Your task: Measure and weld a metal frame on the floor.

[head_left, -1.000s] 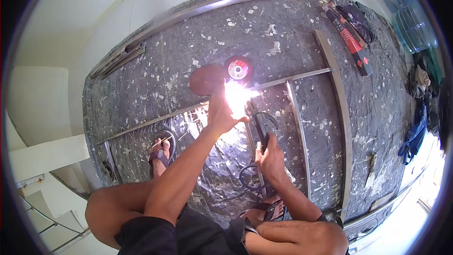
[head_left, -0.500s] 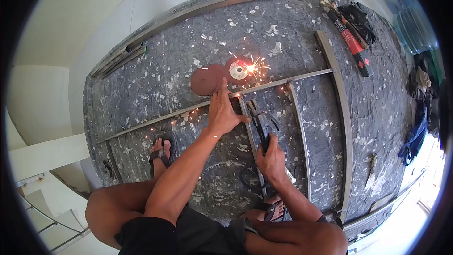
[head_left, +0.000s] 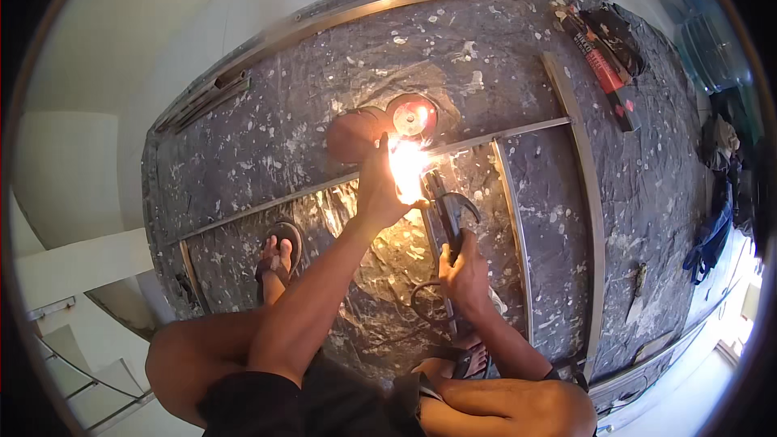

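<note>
A welding electrode holder (head_left: pixel 447 214) is gripped in my right hand (head_left: pixel 465 275), its jaws pointing at a joint of the metal frame (head_left: pixel 518 231). At that joint a white-hot welding glare (head_left: pixel 409 166) hides the tube ends and any rod tip. My left hand (head_left: pixel 379 194) rests against the frame just left of the glare, fingers stretched over the long bar and thumb spread toward the cross tube. Past the fingertips lie reddish-brown abrasive discs (head_left: pixel 348 133), beside a smaller disc with a pale centre (head_left: pixel 413 116).
A dark-and-red box (head_left: pixel 599 65) lies at the far right beside black plastic. Loose metal tubes (head_left: pixel 364 10) line the sheet's far edge. Large clear bottles (head_left: pixel 712 48) stand beyond it. My sandalled feet (head_left: pixel 277 257) flank the work, and a cable loops by the right one.
The small orange glow at the joint has flared into a large white glare lighting the sheet and tubes. The spark burst beside the small disc has gone. Both hands stay nearly in place.
</note>
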A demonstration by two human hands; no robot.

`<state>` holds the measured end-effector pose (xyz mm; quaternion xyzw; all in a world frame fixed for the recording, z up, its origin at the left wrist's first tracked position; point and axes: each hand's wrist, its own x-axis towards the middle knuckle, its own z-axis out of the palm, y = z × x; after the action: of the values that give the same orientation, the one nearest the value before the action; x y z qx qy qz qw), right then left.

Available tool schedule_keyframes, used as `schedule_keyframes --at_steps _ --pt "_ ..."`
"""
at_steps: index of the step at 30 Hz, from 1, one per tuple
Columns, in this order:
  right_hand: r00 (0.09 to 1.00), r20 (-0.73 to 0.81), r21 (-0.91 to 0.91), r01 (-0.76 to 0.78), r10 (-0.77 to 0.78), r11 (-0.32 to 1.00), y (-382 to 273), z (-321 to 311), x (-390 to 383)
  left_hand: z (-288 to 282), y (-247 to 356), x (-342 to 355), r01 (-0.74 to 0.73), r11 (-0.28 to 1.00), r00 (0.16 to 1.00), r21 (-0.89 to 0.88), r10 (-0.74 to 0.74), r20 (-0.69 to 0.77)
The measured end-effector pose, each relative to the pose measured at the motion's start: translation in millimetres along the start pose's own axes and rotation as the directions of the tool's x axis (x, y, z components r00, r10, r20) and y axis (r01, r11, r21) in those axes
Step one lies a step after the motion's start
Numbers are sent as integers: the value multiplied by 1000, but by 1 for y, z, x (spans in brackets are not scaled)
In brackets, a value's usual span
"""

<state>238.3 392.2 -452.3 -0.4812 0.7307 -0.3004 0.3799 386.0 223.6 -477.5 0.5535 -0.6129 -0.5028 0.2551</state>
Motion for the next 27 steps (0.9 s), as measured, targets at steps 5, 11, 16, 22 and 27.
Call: schedule_keyframes --at_steps 5,11,16,22,27 --pt "996 7 -10 -87 87 996 -3 -1 1 -5 6 -6 -145 756 975 639 220 -39" --pt "1000 0 -50 -2 2 999 3 1 2 -6 21 -8 -20 822 999 569 42 -26" --pt "1000 4 -44 28 -28 999 6 3 2 -7 20 -10 -52 816 997 576 75 -16" --pt "1000 14 -44 -1 2 999 1 4 3 -8 12 -9 -160 753 976 638 216 -11" --pt "1000 -1 -80 5 -5 997 2 6 3 -8 21 -8 -95 770 991 630 134 -13"
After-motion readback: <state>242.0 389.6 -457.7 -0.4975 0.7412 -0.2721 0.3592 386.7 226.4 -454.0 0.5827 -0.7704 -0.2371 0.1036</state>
